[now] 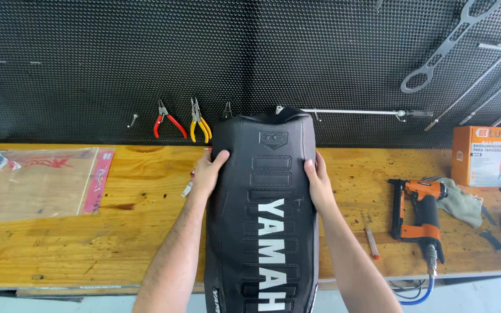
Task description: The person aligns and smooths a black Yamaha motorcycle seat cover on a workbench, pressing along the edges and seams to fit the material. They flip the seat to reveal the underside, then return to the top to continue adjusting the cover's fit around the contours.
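Note:
A long black motorcycle seat (265,174) with white lettering lies lengthwise on the wooden workbench (117,232), its far end near the wall. My left hand (207,173) grips its left side, thumb on top. My right hand (319,182) grips the right side at about the same height. Both hands hold the seat's upper part.
An orange pneumatic stapler (420,214) with a blue hose lies right of the seat, beside a grey rag (462,200) and an orange box (490,156). A small screwdriver (371,237) rests near my right forearm. Clear plastic bags (36,182) lie left. Pliers (168,120) and wrenches hang on the black perforated wall.

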